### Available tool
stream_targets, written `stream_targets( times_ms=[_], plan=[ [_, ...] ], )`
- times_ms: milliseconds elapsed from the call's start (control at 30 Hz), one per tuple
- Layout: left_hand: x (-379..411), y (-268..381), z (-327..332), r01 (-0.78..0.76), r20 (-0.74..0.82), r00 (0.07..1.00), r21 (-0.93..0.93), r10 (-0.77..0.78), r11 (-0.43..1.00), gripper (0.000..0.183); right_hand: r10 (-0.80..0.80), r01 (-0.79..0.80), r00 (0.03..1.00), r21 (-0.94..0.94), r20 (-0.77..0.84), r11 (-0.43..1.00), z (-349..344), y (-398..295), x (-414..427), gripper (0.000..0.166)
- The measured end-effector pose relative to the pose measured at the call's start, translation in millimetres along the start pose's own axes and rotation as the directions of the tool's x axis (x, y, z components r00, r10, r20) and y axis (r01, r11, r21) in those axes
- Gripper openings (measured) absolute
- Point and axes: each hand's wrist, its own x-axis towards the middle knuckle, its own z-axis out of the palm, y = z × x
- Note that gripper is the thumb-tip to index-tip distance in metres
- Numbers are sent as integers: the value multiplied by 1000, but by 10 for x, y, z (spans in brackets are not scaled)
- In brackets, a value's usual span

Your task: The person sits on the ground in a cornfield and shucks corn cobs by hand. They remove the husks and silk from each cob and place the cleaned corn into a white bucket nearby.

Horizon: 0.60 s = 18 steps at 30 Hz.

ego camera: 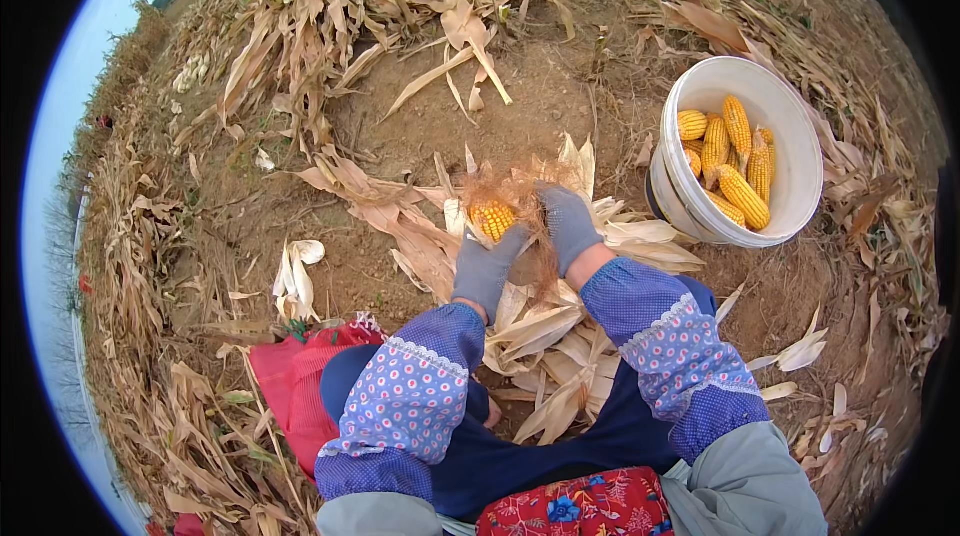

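Observation:
In a grey glove, my left hand (487,266) is closed around the lower part of a yellow corn ear (492,219). The upper kernels of the ear are bare, and some pale husk clings near the glove. My right hand (567,219), also gloved, is beside the ear with its fingers curled into a loose tuft of brown corn silk (531,215). Part of the silk hangs between the two hands. Beneath them lies a heap of dry husks (559,356) in front of my legs.
A white plastic bucket (679,195) with several husked corn ears (739,195) stands tilted at the right. A red mesh sack (289,378) lies by my left leg. Dry corn stalks (300,33) cover the soil at the far side, and a loose husk (297,277) lies to the left.

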Motion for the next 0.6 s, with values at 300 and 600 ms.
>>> stream_targets(
  times_ms=[300,600],
  plan=[
    [214,217,-438,-105,-310,950,-416,-32,903,57,551,-641,740,651,385,407,-228,238,93,36],
    [125,377,-422,-117,-256,963,-98,89,988,54,452,-166,745,-520,490,838,-158,254,-175,42]
  ],
)
